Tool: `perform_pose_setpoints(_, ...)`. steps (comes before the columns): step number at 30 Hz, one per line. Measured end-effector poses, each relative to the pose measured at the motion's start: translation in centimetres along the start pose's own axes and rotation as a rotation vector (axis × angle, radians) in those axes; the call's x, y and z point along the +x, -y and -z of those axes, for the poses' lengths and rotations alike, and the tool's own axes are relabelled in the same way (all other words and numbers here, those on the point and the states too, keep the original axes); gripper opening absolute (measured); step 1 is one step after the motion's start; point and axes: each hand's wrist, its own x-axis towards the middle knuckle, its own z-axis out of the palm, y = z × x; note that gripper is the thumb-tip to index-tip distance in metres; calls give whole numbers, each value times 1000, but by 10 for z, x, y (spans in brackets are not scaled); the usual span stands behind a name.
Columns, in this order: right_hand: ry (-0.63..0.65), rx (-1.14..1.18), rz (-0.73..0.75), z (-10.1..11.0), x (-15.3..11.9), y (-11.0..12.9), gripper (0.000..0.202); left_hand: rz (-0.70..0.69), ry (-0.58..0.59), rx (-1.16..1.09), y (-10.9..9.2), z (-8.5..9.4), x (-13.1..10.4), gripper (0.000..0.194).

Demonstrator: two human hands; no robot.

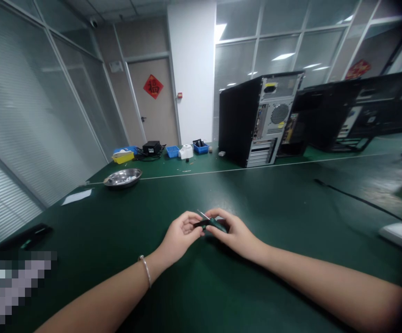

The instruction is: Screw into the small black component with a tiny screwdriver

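Observation:
My right hand [234, 231] is closed around a small dark green tool with a thin metal shaft [218, 225]. The shaft points up and left, past the fingertips; whether the tool is a screwdriver I cannot tell. Facing it, my left hand [182, 233] pinches a small black piece [199, 224] between thumb and fingers. The piece meets the tool's near end, and the fingers hide how the two touch. Both hands are close together, low over the green table [194, 286].
Black computer cases [239, 120] stand at the back right. A metal bowl [123, 178] with small items is at the left, near a yellow bin [123, 158] and blue baskets [201, 148]. A black cable [360, 199] lies at right by a white object [400, 235].

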Motion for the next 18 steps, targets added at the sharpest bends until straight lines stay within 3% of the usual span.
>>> perform_pose_setpoints(6, 1, -98, 40, 6, 0, -2, 29, 13, -187, -1, 0, 20, 11, 21)
perform_pose_setpoints(18, 75, -121, 10, 5, 0, 2, 32, 52, -223, -10, -1, 24, 12, 21)
